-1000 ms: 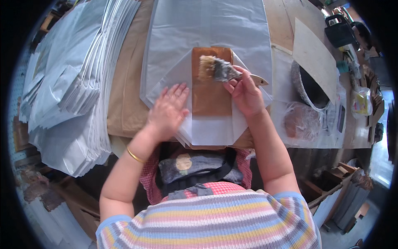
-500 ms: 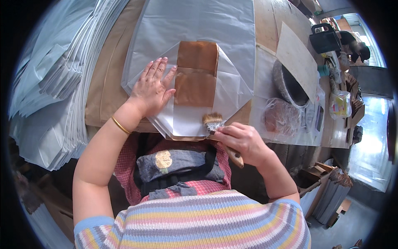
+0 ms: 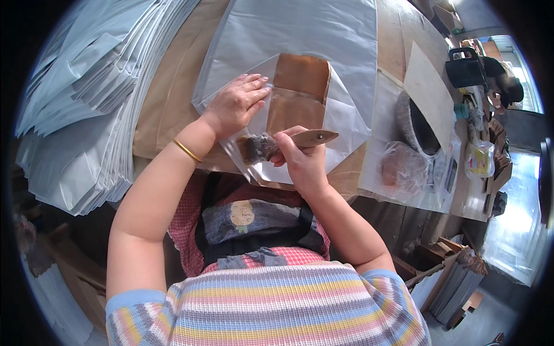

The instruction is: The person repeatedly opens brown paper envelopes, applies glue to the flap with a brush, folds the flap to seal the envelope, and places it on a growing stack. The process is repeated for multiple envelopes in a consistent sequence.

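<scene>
A white paper bag (image 3: 300, 29) lies before me with its near end folded into a pointed shape, a brown panel (image 3: 298, 109) showing in the middle. On the fold left of that panel my left hand (image 3: 238, 104) lies flat, its fingers stretched out. My right hand (image 3: 301, 161) grips a paintbrush (image 3: 316, 137) with a wooden handle. The brush points left, and its bristles are over the near left part of the folded end. Whether the bristles touch the paper I cannot tell.
A tall stack of white folded paper (image 3: 98, 121) stands at the left, beside brown paper (image 3: 164, 98) on the table. At the right are a dark-mouthed bowl (image 3: 408, 118) partly under a pale board (image 3: 430, 95), a clear plastic bag (image 3: 401, 167) and a dark jug (image 3: 463, 69).
My right hand has moved left and up with the paintbrush, which has swung from bristles up to bristles left. My left hand stays beside the brown panel while the whole view shifts.
</scene>
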Demonstrator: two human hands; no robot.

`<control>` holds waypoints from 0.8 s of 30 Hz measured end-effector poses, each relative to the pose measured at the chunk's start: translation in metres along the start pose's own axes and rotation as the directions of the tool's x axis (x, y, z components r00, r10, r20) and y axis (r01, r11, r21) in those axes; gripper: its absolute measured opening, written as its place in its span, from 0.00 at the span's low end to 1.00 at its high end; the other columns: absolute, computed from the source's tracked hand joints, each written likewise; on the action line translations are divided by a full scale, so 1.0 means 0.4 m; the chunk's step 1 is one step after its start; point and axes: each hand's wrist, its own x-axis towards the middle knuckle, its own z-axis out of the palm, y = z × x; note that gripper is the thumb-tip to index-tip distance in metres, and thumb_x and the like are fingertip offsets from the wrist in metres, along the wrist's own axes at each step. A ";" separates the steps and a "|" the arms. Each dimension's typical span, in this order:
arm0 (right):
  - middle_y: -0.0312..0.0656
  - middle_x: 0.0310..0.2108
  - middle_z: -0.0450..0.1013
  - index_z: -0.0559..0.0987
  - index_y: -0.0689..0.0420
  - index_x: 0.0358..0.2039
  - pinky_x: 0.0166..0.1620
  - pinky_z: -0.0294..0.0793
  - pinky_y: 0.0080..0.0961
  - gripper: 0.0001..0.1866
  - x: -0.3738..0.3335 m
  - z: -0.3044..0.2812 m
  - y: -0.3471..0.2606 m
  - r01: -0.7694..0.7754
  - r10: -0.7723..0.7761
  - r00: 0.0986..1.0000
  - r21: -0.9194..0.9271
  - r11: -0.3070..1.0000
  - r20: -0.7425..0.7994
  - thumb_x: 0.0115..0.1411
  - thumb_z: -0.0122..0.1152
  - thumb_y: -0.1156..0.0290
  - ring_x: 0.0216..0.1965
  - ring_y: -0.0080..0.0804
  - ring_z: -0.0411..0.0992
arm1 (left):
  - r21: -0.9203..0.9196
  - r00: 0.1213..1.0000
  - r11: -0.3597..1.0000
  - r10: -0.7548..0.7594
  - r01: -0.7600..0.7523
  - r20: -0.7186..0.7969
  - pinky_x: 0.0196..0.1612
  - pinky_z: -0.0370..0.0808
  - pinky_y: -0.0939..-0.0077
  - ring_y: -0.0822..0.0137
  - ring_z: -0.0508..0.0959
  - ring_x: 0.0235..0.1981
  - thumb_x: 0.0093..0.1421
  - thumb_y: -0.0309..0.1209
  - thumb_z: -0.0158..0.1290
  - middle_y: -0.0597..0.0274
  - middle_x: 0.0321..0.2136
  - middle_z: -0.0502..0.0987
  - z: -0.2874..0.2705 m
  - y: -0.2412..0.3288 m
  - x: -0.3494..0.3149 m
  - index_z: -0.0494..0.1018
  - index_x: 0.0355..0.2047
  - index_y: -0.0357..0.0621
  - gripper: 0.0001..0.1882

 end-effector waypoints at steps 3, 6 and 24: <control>0.36 0.20 0.73 0.75 0.62 0.28 0.23 0.70 0.16 0.07 -0.057 -0.021 0.018 -0.006 0.000 0.998 -0.105 0.994 -0.055 0.62 0.59 0.74 0.20 0.18 0.71 | 0.091 0.999 0.995 0.031 -0.028 -0.032 0.66 0.59 0.59 0.53 0.67 0.61 0.63 0.30 0.50 0.48 0.56 0.71 0.012 -0.009 -0.005 0.74 0.51 0.38 0.17; 0.33 0.19 0.73 0.75 0.60 0.27 0.24 0.68 0.16 0.07 -0.117 -0.082 0.018 0.030 -0.056 0.993 -0.237 0.971 -0.103 0.61 0.59 0.75 0.20 0.15 0.69 | 0.151 0.998 0.987 0.052 -0.046 -0.037 0.66 0.59 0.59 0.51 0.67 0.61 0.63 0.31 0.50 0.47 0.56 0.72 0.015 0.000 -0.016 0.74 0.51 0.38 0.18; 0.45 0.40 0.75 0.79 0.60 0.43 0.38 0.77 0.34 0.17 -0.109 -0.146 -0.120 0.782 -0.035 0.556 -0.509 0.360 0.830 0.52 0.64 0.71 0.38 0.43 0.76 | 0.141 0.997 0.989 0.043 -0.033 -0.068 0.65 0.61 0.60 0.52 0.67 0.61 0.62 0.31 0.52 0.47 0.56 0.72 0.014 0.000 -0.005 0.77 0.48 0.40 0.16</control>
